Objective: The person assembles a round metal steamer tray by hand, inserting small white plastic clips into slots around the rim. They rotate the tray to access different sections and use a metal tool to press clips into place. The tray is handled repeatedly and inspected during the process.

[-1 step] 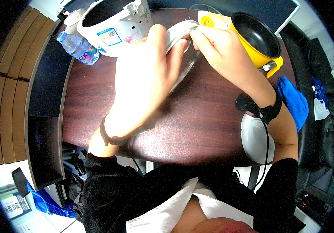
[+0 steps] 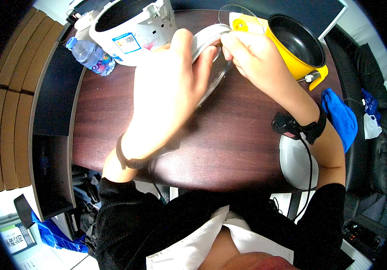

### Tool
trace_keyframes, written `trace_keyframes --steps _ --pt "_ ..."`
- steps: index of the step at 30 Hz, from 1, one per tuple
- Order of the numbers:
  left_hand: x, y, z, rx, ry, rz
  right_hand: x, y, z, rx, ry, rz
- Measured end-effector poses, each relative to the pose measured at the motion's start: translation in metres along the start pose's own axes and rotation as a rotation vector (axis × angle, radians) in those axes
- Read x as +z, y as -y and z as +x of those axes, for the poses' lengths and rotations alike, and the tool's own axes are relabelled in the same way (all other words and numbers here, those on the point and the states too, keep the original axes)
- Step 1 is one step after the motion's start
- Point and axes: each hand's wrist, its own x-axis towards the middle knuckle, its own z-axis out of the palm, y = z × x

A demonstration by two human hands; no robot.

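White rim (image 2: 208, 35) slants up-right between hands, I note: left hand (image 2: 166, 83) has fingers gripping lower stretch; right hand (image 2: 258, 56), fingers pinching upper end.

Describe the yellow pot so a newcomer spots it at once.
On the dark wood-grain table, go to the far right, past the person's right hand. The yellow pot sits there, with a blue cloth nearer the person. Its round black interior and yellow handle set it apart from the white, flower-printed shell at the far left.
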Motion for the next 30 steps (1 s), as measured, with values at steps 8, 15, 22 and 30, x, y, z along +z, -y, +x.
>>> trace_keyframes --steps 8,15,22,30 --pt "0.002 0.002 -0.001 0.014 0.003 0.016 -0.002 0.020 -0.004 0.552 0.098 0.908" --pt "0.001 0.003 0.001 0.005 -0.008 -0.031 -0.001 -0.002 -0.003 -0.117 -0.040 -0.118" --pt "-0.001 0.001 0.000 0.001 -0.004 -0.032 -0.002 0.003 -0.002 -0.317 -0.170 -0.494" --pt "0.002 0.001 -0.001 0.032 0.001 0.043 -0.005 0.007 -0.002 0.372 0.115 0.368"
